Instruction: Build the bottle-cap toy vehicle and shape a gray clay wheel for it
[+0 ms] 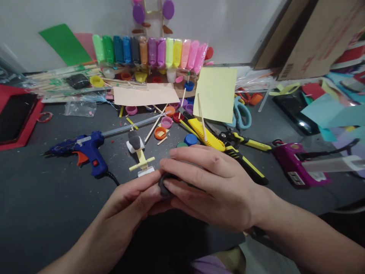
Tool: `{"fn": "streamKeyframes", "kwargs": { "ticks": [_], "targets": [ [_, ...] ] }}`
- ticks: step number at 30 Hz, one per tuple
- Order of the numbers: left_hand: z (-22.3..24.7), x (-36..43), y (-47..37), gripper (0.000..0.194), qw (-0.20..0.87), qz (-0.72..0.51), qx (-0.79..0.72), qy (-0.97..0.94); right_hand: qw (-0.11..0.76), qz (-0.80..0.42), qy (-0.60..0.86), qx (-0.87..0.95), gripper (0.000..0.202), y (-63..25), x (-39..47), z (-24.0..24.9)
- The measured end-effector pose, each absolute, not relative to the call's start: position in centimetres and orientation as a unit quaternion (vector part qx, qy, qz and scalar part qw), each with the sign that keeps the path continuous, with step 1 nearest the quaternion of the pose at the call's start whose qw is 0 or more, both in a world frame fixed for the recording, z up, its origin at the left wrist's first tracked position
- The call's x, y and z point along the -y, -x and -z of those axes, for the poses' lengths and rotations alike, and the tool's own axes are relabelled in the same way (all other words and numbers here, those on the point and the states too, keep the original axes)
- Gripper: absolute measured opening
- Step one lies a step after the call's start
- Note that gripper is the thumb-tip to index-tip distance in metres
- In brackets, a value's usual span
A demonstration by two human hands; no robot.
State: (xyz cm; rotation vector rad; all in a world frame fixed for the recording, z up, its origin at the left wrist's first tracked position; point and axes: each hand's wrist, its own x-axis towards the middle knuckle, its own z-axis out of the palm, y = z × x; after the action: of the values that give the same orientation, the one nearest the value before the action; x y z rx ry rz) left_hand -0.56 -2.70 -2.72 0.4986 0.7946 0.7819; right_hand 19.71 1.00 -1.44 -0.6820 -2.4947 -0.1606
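Both my hands meet over the near part of the dark table. Between them is a lump of black modelling clay (164, 185), mostly hidden by fingers. My left hand (134, 203) grips it from the left with thumb and fingers. From above and the right, my right hand (211, 186) curls its fingers over the clay. Just beyond my left fingertips stands a small figure (139, 154) of pale yellow sticks, with a dark grey clay piece on top and white parts at its back and base.
A blue glue gun (94, 150) lies left. Behind are coloured caps (166, 122), sticks, a yellow utility knife (207, 133), pliers (251, 142), blue scissors (242, 114) and paper sheets (215, 93). Bagged clay sticks (152, 52) line the wall. A purple device (296, 163) sits right.
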Motion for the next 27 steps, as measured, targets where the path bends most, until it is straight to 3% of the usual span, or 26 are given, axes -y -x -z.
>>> {"fn": "streamKeyframes", "kwargs": {
  "ticks": [9,27],
  "targets": [
    [2.8,2.5,0.6,0.030,0.837,-0.361,-0.352,-0.211,0.325,0.004,0.253,0.911,0.009,-19.7,-1.0,1.2],
    [3.7,3.1,0.8,0.022,0.770,-0.392,-0.407,-0.297,0.308,0.023,0.265,0.914,0.010,-19.7,-0.9,2.0]
  ]
}}
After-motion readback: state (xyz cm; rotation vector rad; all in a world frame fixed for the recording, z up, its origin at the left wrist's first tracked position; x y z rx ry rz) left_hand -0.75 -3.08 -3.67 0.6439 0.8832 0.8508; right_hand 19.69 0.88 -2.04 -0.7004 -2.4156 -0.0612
